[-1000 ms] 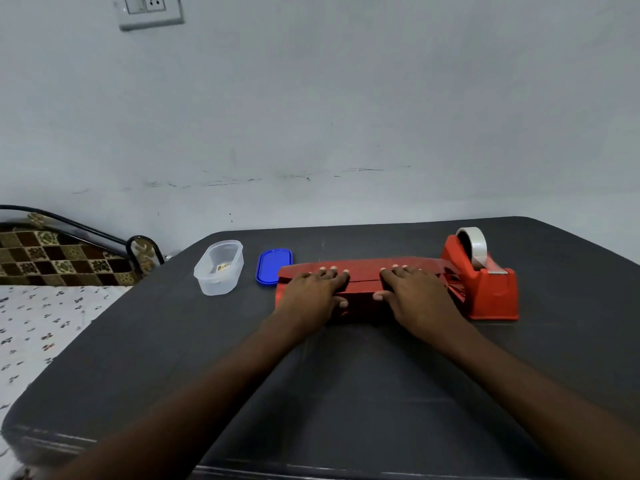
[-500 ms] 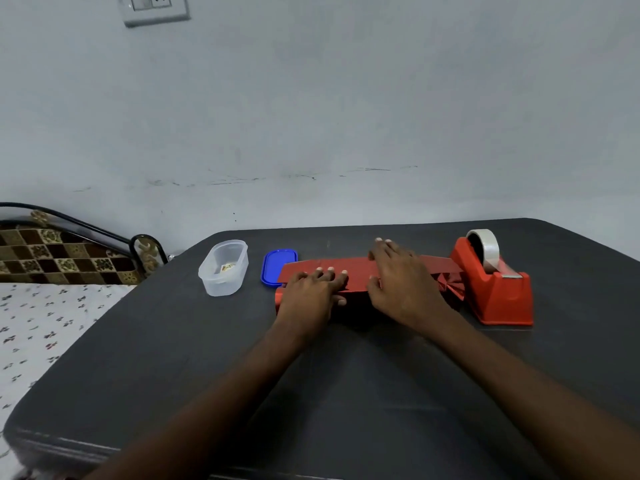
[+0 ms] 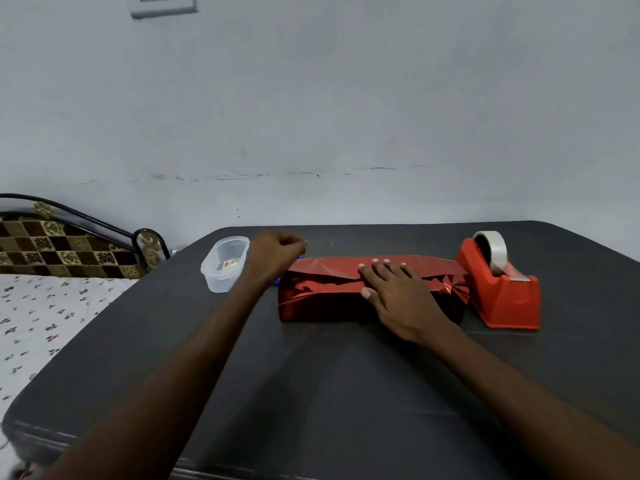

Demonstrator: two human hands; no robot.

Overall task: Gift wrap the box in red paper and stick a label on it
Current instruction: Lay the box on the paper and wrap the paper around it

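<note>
We see the red-wrapped box (image 3: 346, 296) lying lengthwise on the dark tabletop (image 3: 346, 393), its right end just beside the red tape dispenser (image 3: 502, 289). Our right hand (image 3: 398, 292) presses flat on the paper seam, fingers spread. Our left hand (image 3: 273, 252) hovers curled beside the clear container (image 3: 223, 263); we cannot tell whether its grip pinches anything

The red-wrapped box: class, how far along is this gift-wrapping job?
Done: red paper covers the box, its right end pleated shut. In hand: the right hand presses the top flap flat; the left hand is lifted beside the clear tub. Left: no label shows on the paper.
</note>
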